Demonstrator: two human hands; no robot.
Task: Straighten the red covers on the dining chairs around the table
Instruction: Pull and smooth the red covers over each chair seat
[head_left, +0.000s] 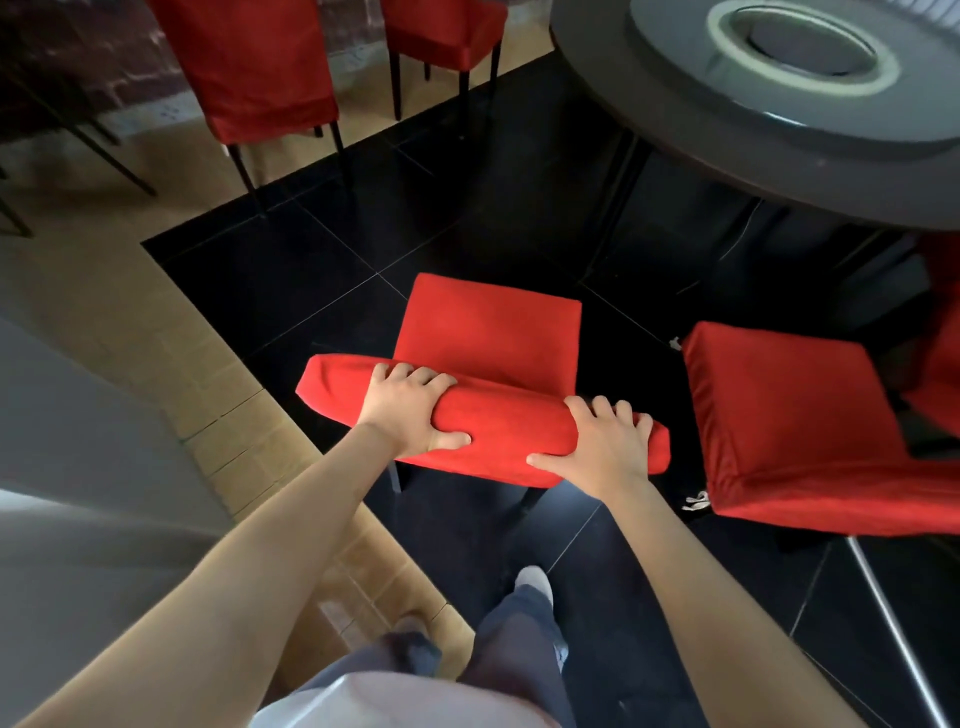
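Both hands are on the red cover (498, 421) of the nearest chair, right along the top of its backrest, dead centre in the scene. The left hand (408, 410) wraps over the top edge, fingers curled down the far side and thumb pressed into the near face, gripping the fabric. The right hand (605, 447) does the same further right, near the backrest's right end, fingers hooked over the top and thumb spread along the near side. The covered seat (491, 325) stretches away beyond the hands toward the round dark table (675, 104) at far right, standing apart from it on the black tiled floor (291, 270). Just to the right sits a second red-covered chair (789, 415), close beside the first, with a white tie (696, 501) dangling at its near left corner. Far left, two more red chairs (249, 67) stand well apart from the action, at the tan floor (156, 322) edge.
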